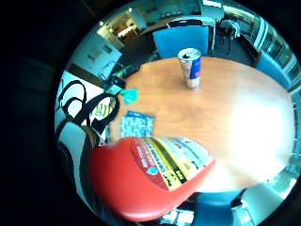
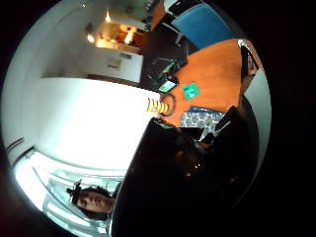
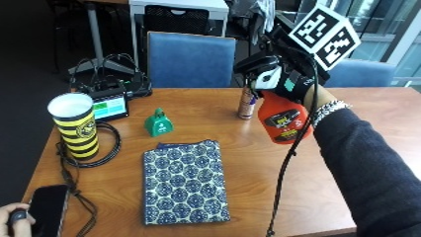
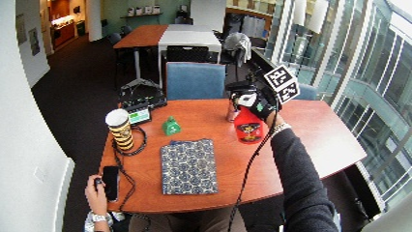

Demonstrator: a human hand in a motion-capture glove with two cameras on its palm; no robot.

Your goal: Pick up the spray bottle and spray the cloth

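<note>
My gloved right hand [image 3: 287,75] grips the neck and trigger head of a red spray bottle [image 3: 284,121] with a white nozzle. The bottle is tilted, low over the right half of the wooden table [image 3: 263,173]; whether its base touches I cannot tell. A blue patterned cloth [image 3: 186,180] lies flat at the table's front middle, to the left of the bottle and apart from it. In the little finger side palm view the bottle's red body [image 1: 141,183] fills the near part, with the cloth [image 1: 136,125] on the table beyond it. The wide view shows the same bottle [image 4: 249,128] and cloth [image 4: 188,165].
A drink can [image 3: 247,103] stands just left of the bottle. A green bell [image 3: 158,123], a yellow-and-black striped cup [image 3: 74,123] and a small screen device [image 3: 110,106] are on the left. A phone [image 3: 46,210] lies by the bare hand [image 3: 13,218]. A blue chair [image 3: 190,59] stands behind.
</note>
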